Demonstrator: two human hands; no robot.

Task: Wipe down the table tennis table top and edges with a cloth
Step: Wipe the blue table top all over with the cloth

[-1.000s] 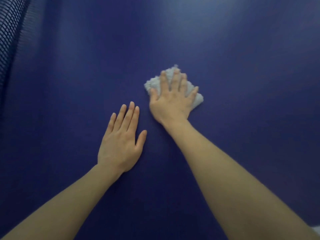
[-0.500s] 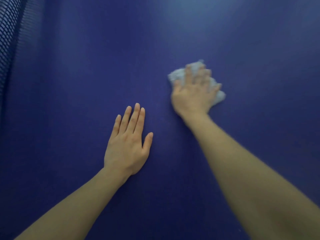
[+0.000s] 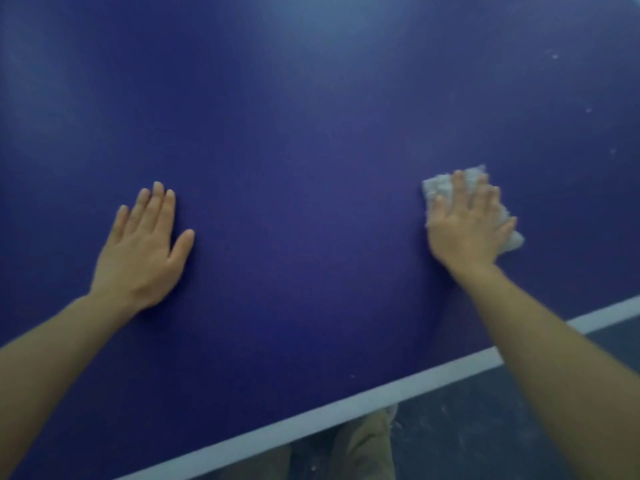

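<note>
The small, crumpled white terry cloth (image 3: 437,191) lies flat on the dark blue table tennis desk (image 3: 311,150), pinned under the right hand (image 3: 469,225). Its long axis runs diagonally, from a corner beyond the index fingertip down toward a corner poking out beside the little finger, nearer the desk's white edge stripe (image 3: 363,407). The right fingers (image 3: 459,183) are spread and pressed flat on top of the cloth, not curled around it. The left hand (image 3: 143,251) rests palm down on bare blue surface, its fingers (image 3: 156,202) extended and close together, holding nothing, well apart from the cloth. Compared with half a second ago, the right hand and cloth sit much farther from the left hand, and the white stripe, the grey floor (image 3: 519,427) and a khaki trouser leg (image 3: 370,445) have come into view.
</note>
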